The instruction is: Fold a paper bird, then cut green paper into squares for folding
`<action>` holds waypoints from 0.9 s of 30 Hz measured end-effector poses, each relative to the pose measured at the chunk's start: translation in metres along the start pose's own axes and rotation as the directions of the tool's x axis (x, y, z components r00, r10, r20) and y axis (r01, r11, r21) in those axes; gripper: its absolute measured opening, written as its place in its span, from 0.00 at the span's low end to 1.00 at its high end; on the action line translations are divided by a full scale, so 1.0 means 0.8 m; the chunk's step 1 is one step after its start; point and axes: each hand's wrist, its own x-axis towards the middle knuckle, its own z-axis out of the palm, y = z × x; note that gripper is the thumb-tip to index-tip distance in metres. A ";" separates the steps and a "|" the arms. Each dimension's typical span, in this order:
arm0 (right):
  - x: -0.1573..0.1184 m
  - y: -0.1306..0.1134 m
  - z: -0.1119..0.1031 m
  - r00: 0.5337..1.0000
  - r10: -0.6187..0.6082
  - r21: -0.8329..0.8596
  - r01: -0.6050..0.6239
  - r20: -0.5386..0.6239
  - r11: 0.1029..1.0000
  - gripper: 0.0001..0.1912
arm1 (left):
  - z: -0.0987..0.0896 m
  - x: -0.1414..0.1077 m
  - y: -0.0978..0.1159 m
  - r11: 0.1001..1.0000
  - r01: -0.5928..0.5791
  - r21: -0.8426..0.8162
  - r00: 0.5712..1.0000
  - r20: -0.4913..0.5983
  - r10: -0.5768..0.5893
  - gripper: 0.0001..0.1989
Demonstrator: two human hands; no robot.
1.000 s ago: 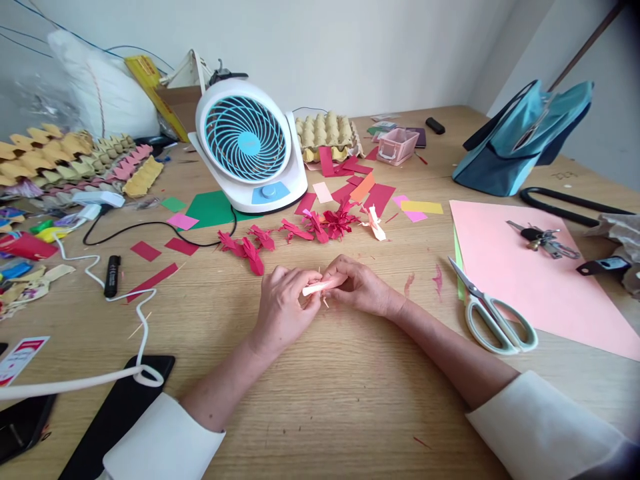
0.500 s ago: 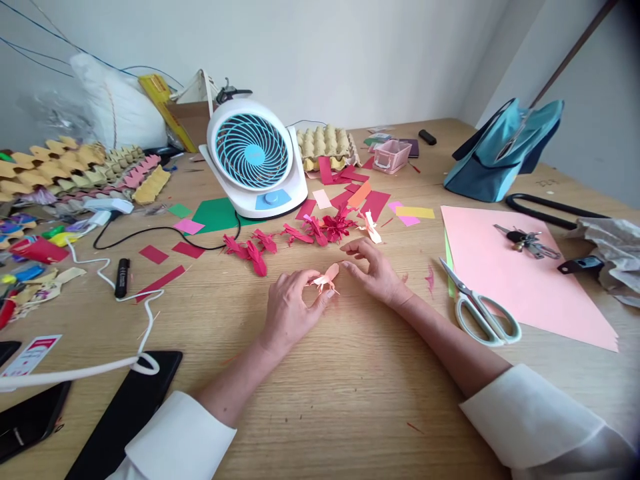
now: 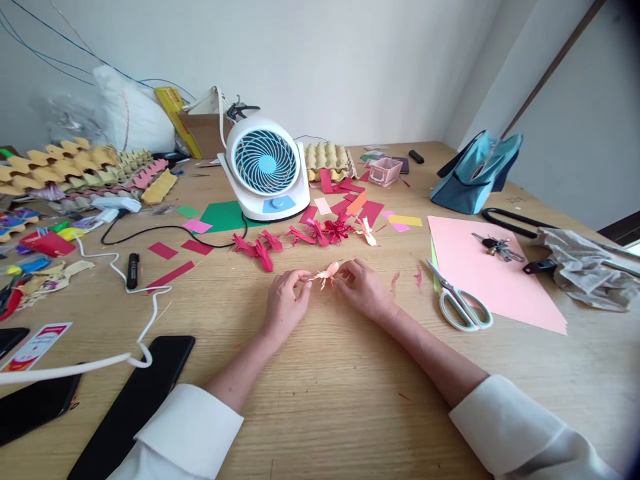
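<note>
A small peach folded-paper insect (image 3: 328, 272) with thin legs sits between my two hands, just above the table. My left hand (image 3: 286, 303) pinches a thin tip at its left end with thumb and fingers. At its right end, my right hand (image 3: 364, 291) has its fingers closed against the body; the fingertips are partly hidden. Beyond the hands lies a row of dark red paper insects (image 3: 316, 232), with another pale peach paper insect (image 3: 367, 231) at the row's right end.
A white fan (image 3: 265, 167) stands behind the row, among paper scraps. White-handled scissors (image 3: 463, 303) lie to the right beside pink paper sheets (image 3: 500, 287) with keys (image 3: 499, 248) on them. Egg trays (image 3: 65, 167), a marker (image 3: 133, 271) and a white cable (image 3: 150, 327) are at left.
My right hand has come in from the right and closed on the insect's right end. My left hand has shifted its hold to the left tip. The view has turned slightly right.
</note>
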 end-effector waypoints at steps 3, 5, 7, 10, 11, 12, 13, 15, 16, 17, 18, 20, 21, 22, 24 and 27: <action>-0.003 -0.001 0.010 0.996 0.085 -0.026 -0.086 -0.025 0.996 0.03 | 0.004 -0.001 -0.004 0.999 0.019 -0.048 1.000 -0.015 -0.020 0.09; -0.005 -0.004 0.015 0.992 0.117 -0.045 -0.119 -0.041 0.992 0.04 | 0.006 -0.001 -0.006 0.997 0.023 -0.075 0.999 -0.031 -0.026 0.10; -0.006 -0.008 0.019 0.988 0.137 -0.060 -0.141 -0.073 0.988 0.04 | 0.007 -0.001 -0.007 0.997 0.015 -0.080 0.999 -0.037 -0.018 0.11; -0.009 -0.012 0.020 0.979 0.149 -0.040 -0.156 -0.137 0.987 0.02 | 0.008 -0.002 -0.008 0.998 0.004 -0.062 0.999 -0.032 -0.006 0.10; -0.009 -0.012 0.020 0.977 0.153 -0.028 -0.159 -0.149 0.987 0.03 | 0.009 -0.002 -0.008 0.998 0.001 -0.056 1.000 -0.029 -0.003 0.10; -0.010 -0.012 0.020 0.976 0.158 -0.021 -0.163 -0.152 0.986 0.03 | 0.009 -0.002 -0.009 0.999 -0.001 -0.051 1.000 -0.027 -0.001 0.10; -0.010 -0.012 0.020 0.976 0.163 -0.024 -0.168 -0.147 0.985 0.03 | 0.010 -0.002 -0.009 0.999 -0.003 -0.047 1.000 -0.027 0.002 0.10; -0.009 -0.011 0.021 0.975 0.180 -0.060 -0.189 -0.131 0.980 0.04 | 0.011 -0.002 -0.010 0.999 -0.007 -0.045 1.000 -0.028 0.005 0.10; -0.008 -0.011 0.022 0.973 0.193 -0.091 -0.204 -0.123 0.975 0.06 | 0.011 -0.002 -0.011 0.999 -0.007 -0.046 1.000 -0.029 0.006 0.10; -0.007 -0.012 0.023 0.972 0.207 -0.126 -0.221 -0.113 0.967 0.07 | 0.011 -0.002 -0.011 0.999 -0.008 -0.047 1.000 -0.028 0.007 0.11; -0.005 -0.013 0.024 0.970 0.224 -0.162 -0.237 -0.098 0.958 0.08 | 0.011 -0.002 -0.011 0.999 -0.008 -0.049 1.000 -0.027 0.007 0.11; -0.002 -0.016 0.026 0.963 0.260 -0.226 -0.268 -0.066 0.936 0.09 | 0.010 -0.001 -0.011 0.999 -0.008 -0.051 1.000 -0.021 0.007 0.11; 0.000 -0.017 0.027 0.959 0.278 -0.250 -0.282 -0.053 0.926 0.09 | 0.010 -0.001 -0.011 0.999 -0.007 -0.053 1.000 -0.019 0.006 0.11; 0.002 -0.019 0.027 0.955 0.292 -0.269 -0.294 -0.048 0.917 0.10 | 0.009 -0.001 -0.011 0.999 -0.006 -0.054 1.000 -0.016 0.005 0.11; 0.006 -0.021 0.028 0.949 0.310 -0.293 -0.311 -0.049 0.904 0.10 | 0.008 -0.001 -0.010 0.998 -0.002 -0.059 1.000 -0.012 0.001 0.11; 0.010 -0.021 0.026 0.947 0.319 -0.304 -0.316 -0.041 0.899 0.11 | 0.007 -0.001 -0.009 0.997 0.005 -0.073 1.000 -0.014 -0.006 0.11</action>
